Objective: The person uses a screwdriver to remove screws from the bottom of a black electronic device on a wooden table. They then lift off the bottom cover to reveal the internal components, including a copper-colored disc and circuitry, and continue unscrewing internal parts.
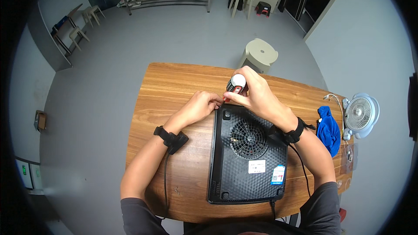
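One black cooling pad (pixel 239 169) lies near the middle of the counter (pixel 165 82), fan grille (pixel 249 139) up.
The right hand (pixel 257 95) curls around a screwdriver-like tool (pixel 238 82) above the pad's far-left corner; the left hand (pixel 199 105) bends its fingers there, their hold unclear. The pad looks light and stiff, the grille probably brittle: its side rims suit a grip, and the tool's thick handle seems easy to grasp.

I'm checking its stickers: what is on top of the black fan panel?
On the panel are a round grille, a white label, a blue-and-white label and three visible corner feet. The right hand and wrist cover its far right corner, so that cannot be seen.
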### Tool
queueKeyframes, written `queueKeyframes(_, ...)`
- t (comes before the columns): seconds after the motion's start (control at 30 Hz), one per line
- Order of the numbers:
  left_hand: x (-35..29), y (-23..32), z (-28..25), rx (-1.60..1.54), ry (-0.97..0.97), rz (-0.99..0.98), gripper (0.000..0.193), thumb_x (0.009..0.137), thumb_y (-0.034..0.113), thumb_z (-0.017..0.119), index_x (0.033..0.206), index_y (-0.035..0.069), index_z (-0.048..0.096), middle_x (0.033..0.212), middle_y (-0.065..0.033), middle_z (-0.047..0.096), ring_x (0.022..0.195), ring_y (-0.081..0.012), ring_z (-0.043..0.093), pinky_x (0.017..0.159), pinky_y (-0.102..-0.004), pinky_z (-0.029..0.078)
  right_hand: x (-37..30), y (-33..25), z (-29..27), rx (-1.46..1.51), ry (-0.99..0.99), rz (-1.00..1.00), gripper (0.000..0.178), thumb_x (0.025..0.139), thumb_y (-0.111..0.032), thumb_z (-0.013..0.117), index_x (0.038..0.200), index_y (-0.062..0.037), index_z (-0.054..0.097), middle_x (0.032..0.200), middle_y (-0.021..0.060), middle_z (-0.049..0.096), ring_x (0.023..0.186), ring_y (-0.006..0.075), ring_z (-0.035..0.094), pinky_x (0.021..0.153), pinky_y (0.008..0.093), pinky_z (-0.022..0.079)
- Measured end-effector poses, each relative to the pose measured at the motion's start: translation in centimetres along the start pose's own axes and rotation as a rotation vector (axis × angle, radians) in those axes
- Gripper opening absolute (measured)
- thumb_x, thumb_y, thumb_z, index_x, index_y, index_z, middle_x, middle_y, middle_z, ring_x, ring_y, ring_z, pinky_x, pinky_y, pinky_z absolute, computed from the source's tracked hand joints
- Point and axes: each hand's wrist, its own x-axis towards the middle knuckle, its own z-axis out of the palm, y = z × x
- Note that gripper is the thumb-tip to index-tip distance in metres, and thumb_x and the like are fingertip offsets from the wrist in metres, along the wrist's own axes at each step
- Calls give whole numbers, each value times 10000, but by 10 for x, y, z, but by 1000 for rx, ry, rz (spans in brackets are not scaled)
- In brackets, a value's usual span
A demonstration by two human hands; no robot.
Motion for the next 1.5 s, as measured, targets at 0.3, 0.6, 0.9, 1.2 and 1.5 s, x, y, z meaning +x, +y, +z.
queueKeyframes(0.3, 0, 2, -2, 75, -33, 23, 256, 953, -3, 606, 1175, -32, 730, 1045, -195, 774, 976, -270, 759, 896, -375, 589, -1, -4, -3, 31, -47, 26, 483, 863, -242, 846, 1159, 5, 556, 1015, 157, 596, 891, 311, 646, 752, 400, 546)
queueKeyframes(0.6, -3, 0, -6, 107, -3, 92, 228, 926, 59, 659, 1129, -14, 733, 1007, -224, 756, 947, -378, 739, 853, -441, 574, 14, -21, -21, -41, -309, -119, 388, 914, -168, 741, 1211, -30, 533, 1110, 183, 622, 965, 383, 655, 819, 461, 539)
queueKeyframes(0.9, -2, 23, -20, 111, -22, 110, 209, 951, 150, 683, 1064, -17, 740, 934, -211, 748, 856, -354, 724, 799, -426, 555, 22, -23, -22, -69, -292, -170, 277, 915, -164, 694, 1135, -32, 592, 1067, 155, 637, 952, 353, 652, 825, 450, 535)
queueKeyframes(1.2, 7, 10, -12, 43, 32, 137, 202, 947, 151, 696, 1032, -26, 740, 899, -227, 740, 819, -354, 723, 761, -424, 549, 20, -35, -21, -228, -229, -87, 314, 919, -168, 718, 1149, -10, 575, 1060, 162, 606, 901, 346, 684, 763, 441, 554)
queueKeyframes(1.5, 5, 28, -20, 105, 25, 73, 219, 903, 177, 754, 969, -30, 726, 859, -211, 738, 784, -340, 726, 738, -419, 552, 18, -40, -20, -108, -218, -32, 401, 874, -137, 751, 1171, 12, 526, 1089, 212, 616, 965, 426, 642, 827, 485, 529)
